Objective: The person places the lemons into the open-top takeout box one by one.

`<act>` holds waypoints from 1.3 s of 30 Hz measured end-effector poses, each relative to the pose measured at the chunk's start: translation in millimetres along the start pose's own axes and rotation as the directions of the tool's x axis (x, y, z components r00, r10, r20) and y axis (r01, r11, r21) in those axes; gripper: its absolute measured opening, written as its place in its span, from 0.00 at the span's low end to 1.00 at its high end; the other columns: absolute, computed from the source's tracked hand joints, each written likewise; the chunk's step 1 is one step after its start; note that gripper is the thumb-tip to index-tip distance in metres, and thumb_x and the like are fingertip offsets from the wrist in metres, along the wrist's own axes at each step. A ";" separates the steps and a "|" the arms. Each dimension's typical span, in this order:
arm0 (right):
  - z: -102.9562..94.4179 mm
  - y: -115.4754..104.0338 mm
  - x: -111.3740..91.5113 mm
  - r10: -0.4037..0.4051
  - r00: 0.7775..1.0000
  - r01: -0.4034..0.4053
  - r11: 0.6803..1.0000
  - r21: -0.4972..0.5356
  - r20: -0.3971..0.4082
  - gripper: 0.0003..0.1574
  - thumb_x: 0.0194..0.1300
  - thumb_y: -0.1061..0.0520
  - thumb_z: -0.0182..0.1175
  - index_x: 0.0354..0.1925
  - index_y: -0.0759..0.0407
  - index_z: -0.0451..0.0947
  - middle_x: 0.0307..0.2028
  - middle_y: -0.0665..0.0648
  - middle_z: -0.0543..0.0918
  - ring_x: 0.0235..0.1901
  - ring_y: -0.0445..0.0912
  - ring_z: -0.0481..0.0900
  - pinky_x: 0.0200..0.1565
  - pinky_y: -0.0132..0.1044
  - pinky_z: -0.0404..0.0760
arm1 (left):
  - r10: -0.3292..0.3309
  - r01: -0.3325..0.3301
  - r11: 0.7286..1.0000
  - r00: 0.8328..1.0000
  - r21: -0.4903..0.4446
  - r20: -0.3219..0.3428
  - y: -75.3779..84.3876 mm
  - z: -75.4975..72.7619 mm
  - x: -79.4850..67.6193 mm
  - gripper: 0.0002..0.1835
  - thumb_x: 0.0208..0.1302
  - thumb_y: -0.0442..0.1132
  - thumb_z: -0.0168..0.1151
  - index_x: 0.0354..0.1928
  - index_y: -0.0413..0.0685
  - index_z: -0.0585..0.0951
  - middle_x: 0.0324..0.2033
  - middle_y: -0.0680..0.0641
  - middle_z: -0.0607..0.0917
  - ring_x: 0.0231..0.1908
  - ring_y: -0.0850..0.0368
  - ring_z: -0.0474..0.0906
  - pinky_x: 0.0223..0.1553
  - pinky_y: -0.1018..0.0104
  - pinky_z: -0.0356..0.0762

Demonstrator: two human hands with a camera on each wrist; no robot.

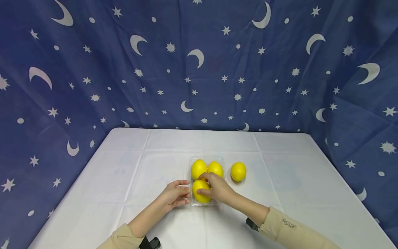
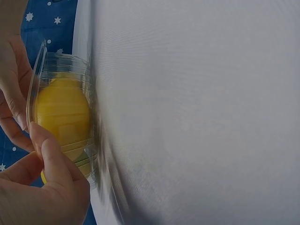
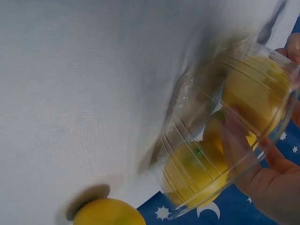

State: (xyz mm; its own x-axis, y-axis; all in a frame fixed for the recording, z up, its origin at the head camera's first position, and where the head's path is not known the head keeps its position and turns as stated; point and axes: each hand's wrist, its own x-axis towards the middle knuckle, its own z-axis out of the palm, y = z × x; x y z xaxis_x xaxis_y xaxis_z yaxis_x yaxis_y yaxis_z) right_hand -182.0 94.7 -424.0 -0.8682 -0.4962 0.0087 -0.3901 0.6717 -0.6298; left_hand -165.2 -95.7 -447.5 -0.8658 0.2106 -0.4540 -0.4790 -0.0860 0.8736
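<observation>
A clear plastic container [image 1: 219,204] stands on the table with three yellow lemons inside. Within it, my right hand [image 1: 219,188] grips the near-left lemon [image 1: 199,194], thumb on the near side and fingers over the far side. The far-left lemon [image 1: 198,168] and the far-right lemon [image 1: 215,168] lie just beyond those fingers. My left hand [image 1: 174,195] holds the container's left rim with bent fingers; its fingertips meet the rim in the left wrist view. Through the clear wall in the right wrist view, the gripping thumb shows against the lemon [image 3: 255,93].
One more lemon [image 1: 238,172] lies loose on the white tablecloth [image 1: 161,145], just right of the container. A blue curtain [image 1: 217,62] with moons and stars hangs behind the table and along both sides.
</observation>
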 end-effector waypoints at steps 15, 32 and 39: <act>-12.2 0.0 -3.1 0.027 1.000 -0.027 1.000 0.014 -0.016 0.17 0.57 0.58 0.66 0.45 0.62 0.77 0.38 0.57 0.81 0.33 0.45 0.76 0.35 0.34 0.80 | -0.005 0.005 1.000 1.000 -0.011 -0.016 -1.9 0.2 1.3 0.22 0.62 0.29 0.57 0.58 0.36 0.67 0.27 0.52 0.77 0.24 0.64 0.75 0.28 0.72 0.82; -32.2 8.0 -8.7 0.030 0.996 -0.029 0.999 0.022 -0.087 0.15 0.57 0.59 0.66 0.43 0.65 0.79 0.34 0.58 0.82 0.30 0.45 0.77 0.33 0.29 0.79 | 0.000 0.000 1.000 1.000 -0.008 -0.011 -0.5 0.2 0.5 0.22 0.62 0.29 0.57 0.58 0.36 0.67 0.27 0.53 0.77 0.25 0.64 0.75 0.30 0.71 0.83; -39.7 11.9 -11.0 0.052 0.993 -0.049 0.998 0.035 -0.106 0.14 0.58 0.59 0.65 0.43 0.63 0.79 0.34 0.57 0.81 0.31 0.45 0.76 0.34 0.30 0.80 | -0.005 0.004 1.000 1.000 -0.011 -0.015 -0.9 0.6 -0.4 0.21 0.62 0.29 0.57 0.58 0.36 0.68 0.27 0.53 0.77 0.25 0.64 0.75 0.29 0.71 0.83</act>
State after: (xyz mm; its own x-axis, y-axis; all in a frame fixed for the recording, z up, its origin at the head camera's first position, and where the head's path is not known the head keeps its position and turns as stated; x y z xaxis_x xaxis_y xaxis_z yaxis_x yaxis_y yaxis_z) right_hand -189.3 130.0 -400.8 -0.9150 -0.3994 0.0575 -0.3362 0.6757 -0.6560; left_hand -164.3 -95.1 -447.9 -0.8656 0.1966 -0.4606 -0.4844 -0.0957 0.8696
